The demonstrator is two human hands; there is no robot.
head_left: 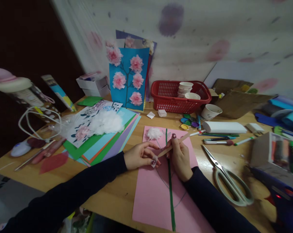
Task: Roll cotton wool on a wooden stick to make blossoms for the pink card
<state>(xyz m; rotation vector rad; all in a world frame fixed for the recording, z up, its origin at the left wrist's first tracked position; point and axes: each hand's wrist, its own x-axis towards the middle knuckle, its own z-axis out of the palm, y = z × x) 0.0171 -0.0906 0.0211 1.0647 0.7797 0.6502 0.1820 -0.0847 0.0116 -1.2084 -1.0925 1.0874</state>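
My left hand pinches a small translucent whitish piece, probably tissue paper, between thumb and fingers. In my right hand is a flat wooden stick, its tip touching or very near that piece. Both hands are over a pink sheet of paper, which bears a painted green stem and thin pencil-drawn branches. A fluffy white tissue flower sits at the sheet's upper left. Two small stacks of white tissue squares lie just beyond the sheet.
Scissors and a glue gun lie at right, near a box of markers. Behind are a red basket with paper cups and a blue flower picture. Coloured papers under white fluff cover the left side.
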